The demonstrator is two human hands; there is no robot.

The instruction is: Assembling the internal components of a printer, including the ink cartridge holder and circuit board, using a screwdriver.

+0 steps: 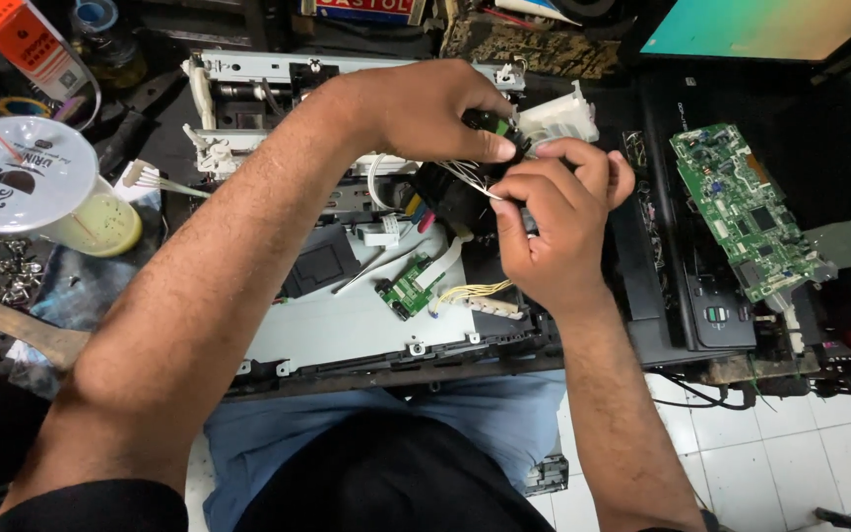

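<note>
Left hand (425, 108) gripping the black printer part (455, 192) from above, right hand (554, 222) pinching its thin white wires (470, 177), both held just over the opened printer chassis (347, 315), green circuit board (746, 212) well apart at right.

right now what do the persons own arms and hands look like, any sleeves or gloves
Both the left hand and the right hand are bare, with no gloves, rings or watch visible. The forearms are uncovered too. A dark, short sleeve shows only at the upper left arm, near the bottom edge of the head view. No markings visible.
</note>
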